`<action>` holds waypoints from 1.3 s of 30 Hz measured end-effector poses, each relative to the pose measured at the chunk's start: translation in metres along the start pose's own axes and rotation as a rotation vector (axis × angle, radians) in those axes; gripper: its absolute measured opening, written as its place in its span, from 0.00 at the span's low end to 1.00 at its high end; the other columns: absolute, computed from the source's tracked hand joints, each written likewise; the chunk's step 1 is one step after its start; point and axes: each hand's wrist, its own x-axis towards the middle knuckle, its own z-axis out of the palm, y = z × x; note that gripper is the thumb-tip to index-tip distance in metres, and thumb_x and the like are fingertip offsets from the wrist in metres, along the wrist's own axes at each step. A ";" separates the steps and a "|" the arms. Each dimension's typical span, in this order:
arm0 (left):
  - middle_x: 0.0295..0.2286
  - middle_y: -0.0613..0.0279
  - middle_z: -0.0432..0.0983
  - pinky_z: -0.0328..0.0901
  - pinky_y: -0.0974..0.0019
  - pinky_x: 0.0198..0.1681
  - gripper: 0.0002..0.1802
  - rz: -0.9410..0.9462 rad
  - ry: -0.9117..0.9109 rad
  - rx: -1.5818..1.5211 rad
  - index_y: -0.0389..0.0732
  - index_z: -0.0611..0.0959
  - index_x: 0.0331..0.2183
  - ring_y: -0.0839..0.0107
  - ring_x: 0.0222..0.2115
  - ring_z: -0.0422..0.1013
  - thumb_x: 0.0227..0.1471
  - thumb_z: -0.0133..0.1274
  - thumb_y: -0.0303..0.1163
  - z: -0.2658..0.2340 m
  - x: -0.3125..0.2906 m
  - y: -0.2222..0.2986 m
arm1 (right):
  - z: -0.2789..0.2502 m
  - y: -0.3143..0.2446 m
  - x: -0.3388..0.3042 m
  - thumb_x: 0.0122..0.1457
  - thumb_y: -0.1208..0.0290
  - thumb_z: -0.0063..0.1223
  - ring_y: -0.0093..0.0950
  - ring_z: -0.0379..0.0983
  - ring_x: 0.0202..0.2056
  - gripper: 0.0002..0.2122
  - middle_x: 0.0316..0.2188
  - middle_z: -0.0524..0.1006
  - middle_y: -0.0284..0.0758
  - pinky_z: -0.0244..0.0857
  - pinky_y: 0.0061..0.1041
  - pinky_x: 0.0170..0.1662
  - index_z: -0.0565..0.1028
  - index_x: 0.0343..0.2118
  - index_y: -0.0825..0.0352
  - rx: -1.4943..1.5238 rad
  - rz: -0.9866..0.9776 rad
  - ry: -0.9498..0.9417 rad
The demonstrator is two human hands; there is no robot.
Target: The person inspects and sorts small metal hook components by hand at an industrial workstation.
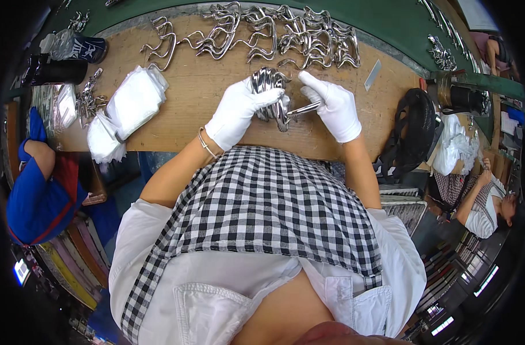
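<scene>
My left hand [234, 115], in a white glove, is closed round a bunch of shiny, curved metal pieces [268, 80] held above the wooden bench. From the right of that bunch a slim, shiny metal bar [304, 108] sticks out. My right hand [336, 109], gloved in white too, pinches the bar's outer end between thumb and fingers. Whether the bar is one of the bunch or a separate piece I cannot tell. Beyond my hands, rows of similar wavy metal pieces [218, 31] lie along the far side of the bench.
White plastic bags [137, 100] lie on the bench [199, 86] at left. A flat metal strip [373, 75] rests at right, near a black bag [415, 123]. Dark cylinders [58, 73] stand far left. One person [41, 190] is at left, another [484, 198] at right.
</scene>
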 end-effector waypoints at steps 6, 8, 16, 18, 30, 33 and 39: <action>0.29 0.60 0.80 0.70 0.74 0.33 0.12 0.050 0.007 0.130 0.35 0.77 0.41 0.76 0.28 0.75 0.54 0.55 0.27 0.003 -0.012 0.021 | -0.001 0.022 -0.015 0.45 0.80 0.53 0.34 0.75 0.30 0.27 0.27 0.77 0.33 0.70 0.32 0.35 0.73 0.51 0.49 -0.101 0.097 -0.079; 0.30 0.62 0.79 0.69 0.76 0.32 0.10 0.015 0.010 0.202 0.35 0.77 0.38 0.78 0.29 0.75 0.53 0.56 0.26 -0.001 -0.009 0.019 | -0.006 0.024 -0.019 0.45 0.79 0.53 0.35 0.74 0.29 0.27 0.26 0.75 0.34 0.69 0.32 0.34 0.72 0.51 0.50 -0.038 0.060 -0.105; 0.34 0.67 0.76 0.67 0.77 0.35 0.13 -0.074 -0.131 0.262 0.35 0.76 0.42 0.82 0.32 0.73 0.58 0.49 0.33 -0.008 0.010 -0.012 | 0.020 -0.019 -0.003 0.49 0.70 0.56 0.35 0.72 0.32 0.30 0.27 0.74 0.35 0.68 0.34 0.34 0.63 0.59 0.55 0.081 -0.011 -0.148; 0.35 0.68 0.75 0.67 0.76 0.37 0.16 -0.035 -0.176 0.268 0.35 0.74 0.44 0.84 0.33 0.71 0.61 0.42 0.36 -0.011 0.008 -0.011 | 0.025 -0.018 0.001 0.49 0.70 0.56 0.36 0.72 0.33 0.30 0.29 0.74 0.36 0.67 0.34 0.35 0.63 0.59 0.57 0.072 -0.007 -0.147; 0.31 0.72 0.75 0.63 0.76 0.34 0.12 -0.258 -0.292 0.187 0.39 0.78 0.37 0.85 0.28 0.67 0.60 0.43 0.35 -0.028 0.019 0.003 | 0.040 -0.025 0.005 0.44 0.73 0.61 0.35 0.71 0.46 0.26 0.46 0.76 0.36 0.61 0.30 0.53 0.73 0.51 0.60 0.443 0.011 -0.007; 0.29 0.72 0.75 0.62 0.77 0.32 0.12 -0.263 -0.323 0.155 0.40 0.79 0.36 0.85 0.26 0.66 0.60 0.44 0.36 -0.033 0.021 -0.001 | 0.041 -0.024 0.006 0.45 0.73 0.61 0.34 0.71 0.45 0.23 0.45 0.77 0.36 0.63 0.29 0.52 0.75 0.49 0.60 0.434 0.030 0.003; 0.35 0.69 0.76 0.64 0.75 0.40 0.14 -0.263 -0.326 0.319 0.37 0.78 0.41 0.83 0.33 0.70 0.59 0.46 0.36 -0.042 0.023 -0.003 | 0.049 -0.018 0.015 0.46 0.74 0.62 0.35 0.73 0.46 0.19 0.44 0.78 0.37 0.65 0.29 0.51 0.77 0.45 0.63 0.417 -0.076 0.056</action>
